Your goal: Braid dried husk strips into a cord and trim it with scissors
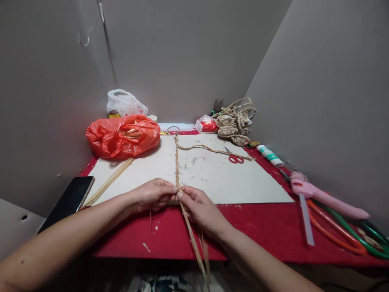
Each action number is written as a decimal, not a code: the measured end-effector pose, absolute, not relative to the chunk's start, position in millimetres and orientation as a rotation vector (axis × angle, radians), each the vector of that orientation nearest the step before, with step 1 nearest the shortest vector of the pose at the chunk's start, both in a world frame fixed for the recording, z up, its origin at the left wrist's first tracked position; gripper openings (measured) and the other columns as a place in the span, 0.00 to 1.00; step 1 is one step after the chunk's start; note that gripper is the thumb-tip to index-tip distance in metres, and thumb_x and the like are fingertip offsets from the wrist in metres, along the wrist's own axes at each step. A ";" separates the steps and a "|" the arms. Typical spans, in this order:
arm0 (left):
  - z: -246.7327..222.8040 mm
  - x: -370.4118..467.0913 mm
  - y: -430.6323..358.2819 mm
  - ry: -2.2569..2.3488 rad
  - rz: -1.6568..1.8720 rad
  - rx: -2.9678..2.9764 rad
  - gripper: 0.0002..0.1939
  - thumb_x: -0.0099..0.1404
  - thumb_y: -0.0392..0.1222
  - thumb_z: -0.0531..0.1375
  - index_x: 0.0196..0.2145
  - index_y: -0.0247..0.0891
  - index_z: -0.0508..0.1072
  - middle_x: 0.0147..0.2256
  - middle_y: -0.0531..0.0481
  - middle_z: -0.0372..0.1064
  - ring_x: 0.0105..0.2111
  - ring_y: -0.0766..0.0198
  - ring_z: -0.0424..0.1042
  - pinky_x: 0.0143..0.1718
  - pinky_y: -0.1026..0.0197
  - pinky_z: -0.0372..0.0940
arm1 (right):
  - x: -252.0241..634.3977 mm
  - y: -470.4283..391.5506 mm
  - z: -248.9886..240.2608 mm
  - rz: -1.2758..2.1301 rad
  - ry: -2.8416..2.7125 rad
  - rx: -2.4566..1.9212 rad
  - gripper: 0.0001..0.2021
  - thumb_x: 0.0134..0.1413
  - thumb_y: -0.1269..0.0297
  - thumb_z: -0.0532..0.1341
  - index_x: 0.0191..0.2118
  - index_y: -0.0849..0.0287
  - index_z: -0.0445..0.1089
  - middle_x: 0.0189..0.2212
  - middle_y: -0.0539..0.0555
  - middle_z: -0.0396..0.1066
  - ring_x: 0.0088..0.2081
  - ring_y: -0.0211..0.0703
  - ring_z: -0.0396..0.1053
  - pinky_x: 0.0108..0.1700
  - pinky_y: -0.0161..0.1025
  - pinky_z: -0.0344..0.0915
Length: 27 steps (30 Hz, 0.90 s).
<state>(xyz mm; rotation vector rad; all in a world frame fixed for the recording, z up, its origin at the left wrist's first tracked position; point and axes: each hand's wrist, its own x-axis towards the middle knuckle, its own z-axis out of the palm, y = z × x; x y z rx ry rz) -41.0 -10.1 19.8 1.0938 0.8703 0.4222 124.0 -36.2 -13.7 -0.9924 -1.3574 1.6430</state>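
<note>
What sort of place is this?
Probably a small craft workspace, home or shop I can't tell. It shows in the braided cord between the hands, the red-handled scissors and the pink glue gun.

- Braided cord (177, 162) — near end hidden where left hand (153, 192) and right hand (199, 205) meet
- Loose strands (191, 235) — lower ends blurred
- Red bag (106, 132): contents mostly covered
- Green handle (349, 228): cut off by right edge
- Red-and-white box (207, 126): print too small
</note>
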 end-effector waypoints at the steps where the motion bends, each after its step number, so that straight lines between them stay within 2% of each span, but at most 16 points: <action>1: 19.3 -41.1 -10.2 0.859 0.433 1.100 0.16 0.56 0.51 0.60 0.22 0.36 0.64 0.11 0.62 0.44 0.11 0.75 0.38 0.13 0.65 0.34 | 123.7 -35.9 -13.9 1.605 -1.383 -0.989 0.16 0.52 0.51 0.59 0.30 0.60 0.65 0.16 0.43 0.55 0.17 0.30 0.49 0.20 0.30 0.47; 3: 17.4 -40.7 -10.8 0.855 0.463 1.120 0.15 0.55 0.50 0.61 0.22 0.36 0.64 0.11 0.63 0.44 0.11 0.76 0.39 0.13 0.65 0.34 | 123.5 -35.4 -14.4 1.533 -1.436 -0.978 0.15 0.52 0.52 0.59 0.29 0.61 0.66 0.21 0.47 0.62 0.23 0.33 0.57 0.26 0.31 0.55; 5: 15.1 -39.4 -12.2 0.876 0.491 1.130 0.15 0.54 0.50 0.61 0.22 0.37 0.63 0.11 0.63 0.45 0.10 0.76 0.39 0.12 0.65 0.34 | 124.2 -35.3 -14.8 1.497 -1.475 -0.973 0.14 0.52 0.53 0.59 0.30 0.61 0.66 0.25 0.49 0.66 0.29 0.36 0.61 0.32 0.33 0.59; 11: 10.9 -34.9 -17.5 0.929 0.514 1.117 0.14 0.55 0.49 0.58 0.22 0.37 0.62 0.12 0.63 0.46 0.11 0.76 0.39 0.12 0.65 0.35 | 130.1 -34.4 -13.5 1.562 -1.537 -0.970 0.15 0.55 0.52 0.57 0.34 0.61 0.68 0.28 0.52 0.68 0.29 0.37 0.62 0.37 0.36 0.61; 15: 9.2 -34.9 -17.2 0.907 0.515 1.136 0.11 0.56 0.46 0.56 0.21 0.38 0.62 0.11 0.62 0.45 0.11 0.75 0.39 0.12 0.65 0.35 | 132.9 -32.6 -10.6 1.484 -1.682 -1.007 0.15 0.56 0.53 0.55 0.34 0.60 0.68 0.29 0.53 0.69 0.33 0.40 0.64 0.40 0.38 0.62; 20: 7.9 -30.6 -18.8 0.991 0.573 1.216 0.10 0.55 0.41 0.54 0.18 0.37 0.61 0.11 0.62 0.47 0.10 0.75 0.40 0.13 0.65 0.35 | 133.3 -35.4 -4.7 1.182 -1.903 -1.174 0.13 0.57 0.56 0.54 0.29 0.60 0.66 0.27 0.51 0.66 0.31 0.40 0.62 0.36 0.36 0.59; 25: 4.1 -24.9 -22.5 1.055 0.645 1.284 0.11 0.55 0.41 0.53 0.17 0.36 0.60 0.12 0.61 0.49 0.12 0.76 0.42 0.17 0.65 0.37 | 138.2 -39.2 5.1 1.420 -1.876 -1.197 0.13 0.57 0.56 0.54 0.36 0.61 0.67 0.20 0.47 0.62 0.24 0.36 0.59 0.28 0.34 0.56; 27: 0.0 -23.7 -22.6 1.057 0.674 1.299 0.13 0.55 0.42 0.53 0.16 0.35 0.60 0.13 0.60 0.50 0.14 0.76 0.43 0.18 0.65 0.38 | 142.8 -39.8 8.8 1.419 -1.866 -1.258 0.14 0.57 0.54 0.53 0.37 0.61 0.67 0.19 0.46 0.61 0.23 0.37 0.59 0.28 0.34 0.56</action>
